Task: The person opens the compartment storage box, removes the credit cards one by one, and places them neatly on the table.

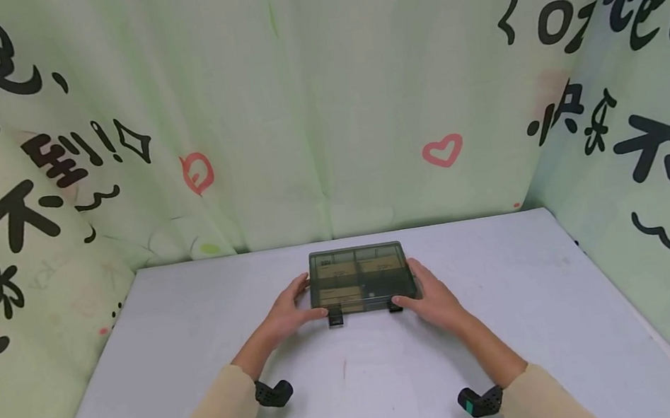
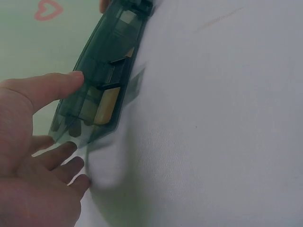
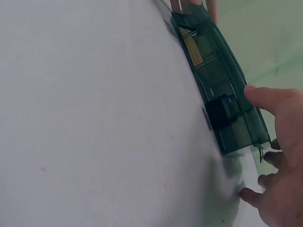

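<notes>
Seemingly steadying a translucent dark-green rectangular plastic box [image 1: 363, 280] (perhaps raised) far on the white counter [image 1: 368, 397], gripped endwise by half-curled left hand [image 1: 286, 315] and right hand [image 1: 434, 301], best kept level next.

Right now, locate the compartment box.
In the head view, the smoky compartment box is just right of centre, between the left hand and right hand, near the far edge of the table.
</notes>
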Action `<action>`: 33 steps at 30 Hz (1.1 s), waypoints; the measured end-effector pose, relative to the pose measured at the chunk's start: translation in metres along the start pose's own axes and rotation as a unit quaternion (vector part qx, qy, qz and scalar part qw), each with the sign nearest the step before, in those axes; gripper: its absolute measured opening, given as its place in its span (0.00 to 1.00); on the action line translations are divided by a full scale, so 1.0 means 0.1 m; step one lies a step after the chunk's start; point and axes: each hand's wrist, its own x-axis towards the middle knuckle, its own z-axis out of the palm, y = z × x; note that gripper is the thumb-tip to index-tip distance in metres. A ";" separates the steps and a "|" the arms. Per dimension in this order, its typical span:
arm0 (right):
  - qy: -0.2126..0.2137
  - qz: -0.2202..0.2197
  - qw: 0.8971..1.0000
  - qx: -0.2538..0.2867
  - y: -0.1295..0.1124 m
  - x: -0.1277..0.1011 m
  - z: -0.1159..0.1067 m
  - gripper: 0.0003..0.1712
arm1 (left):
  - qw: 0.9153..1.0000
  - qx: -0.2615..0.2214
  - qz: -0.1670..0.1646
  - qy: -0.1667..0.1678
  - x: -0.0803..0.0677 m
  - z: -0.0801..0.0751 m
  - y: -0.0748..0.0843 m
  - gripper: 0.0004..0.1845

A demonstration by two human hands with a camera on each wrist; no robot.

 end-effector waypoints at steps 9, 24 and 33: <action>-0.010 -0.017 1.000 0.010 0.07 0.00 -0.02 0.55 | 0.999 -0.045 0.017 -0.017 -0.03 -0.01 -0.03 0.44; -0.003 -0.033 0.999 0.026 0.11 -0.02 -0.03 0.54 | 0.998 -0.043 0.033 -0.015 -0.04 -0.02 -0.05 0.42; 0.009 -0.028 0.999 0.019 0.10 -0.03 -0.05 0.52 | 0.998 -0.053 0.028 -0.015 -0.03 -0.02 -0.05 0.43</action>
